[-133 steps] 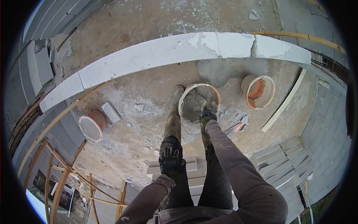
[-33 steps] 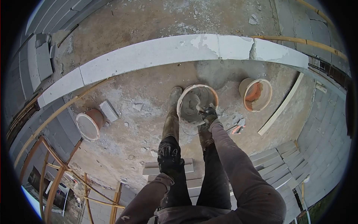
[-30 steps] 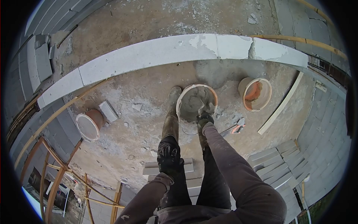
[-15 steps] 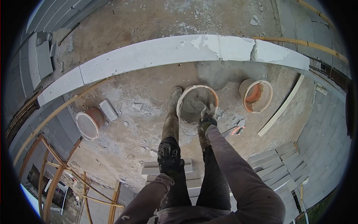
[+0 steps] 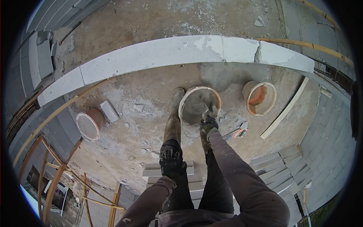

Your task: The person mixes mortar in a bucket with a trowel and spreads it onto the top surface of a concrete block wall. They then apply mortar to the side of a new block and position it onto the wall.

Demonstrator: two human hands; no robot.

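A bucket (image 5: 183, 99) of wet grey mortar stands on the floor between my boots. My right hand (image 5: 208, 125), in a dark glove, is closed at the bucket's near right rim around a trowel (image 5: 205, 112), whose blade dips into the mortar. My left hand (image 5: 172, 160), in a black glove, rests on my left thigh near the knee, its fingers spread and holding nothing. A thin wire handle hangs at the near side of the bucket.
A long white block wall (image 5: 151, 56) crosses ahead. An orange-stained bucket (image 5: 246, 90) stands right, another bucket (image 5: 99, 116) left beside a loose block (image 5: 109, 111). An orange-handled tool (image 5: 240, 132) and a wooden strip (image 5: 284, 109) lie right. Block stacks (image 5: 278, 172) stand at the near right.
My right hand has shifted slightly left with the trowel, and the mortar surface has changed shape. My left hand stays on my thigh.
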